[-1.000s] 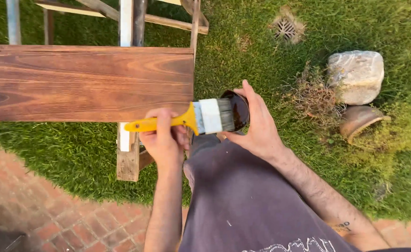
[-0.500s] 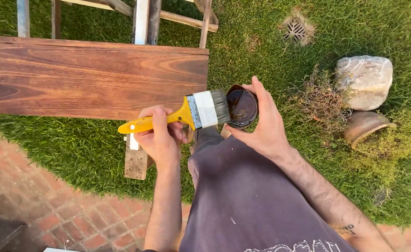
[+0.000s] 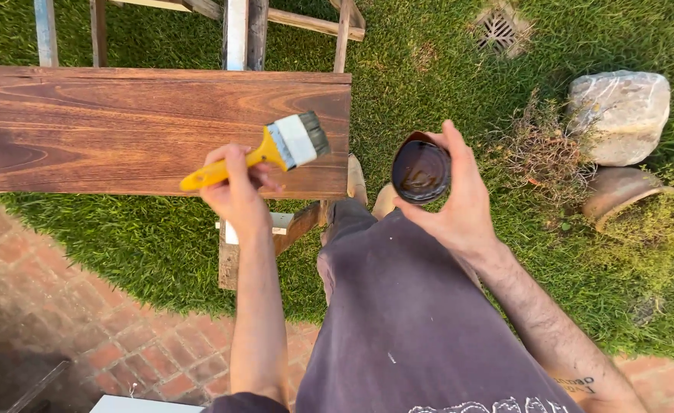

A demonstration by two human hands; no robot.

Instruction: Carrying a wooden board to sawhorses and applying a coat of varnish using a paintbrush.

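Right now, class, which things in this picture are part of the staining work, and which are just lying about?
In use:
left hand
brush
right hand
cup of stain
plank

Lying about:
rock
clay pot
drain grate

A faded dark purple-grey garment is being worn over the body and legs, below and between the hands. White lettering is being shown along its lower edge, cut off by the frame. Both forearms are being left bare, with no sleeves reaching them. A small dark tattoo is being displayed on the right forearm, well behind the right hand. The left hand is being kept free of any glove.
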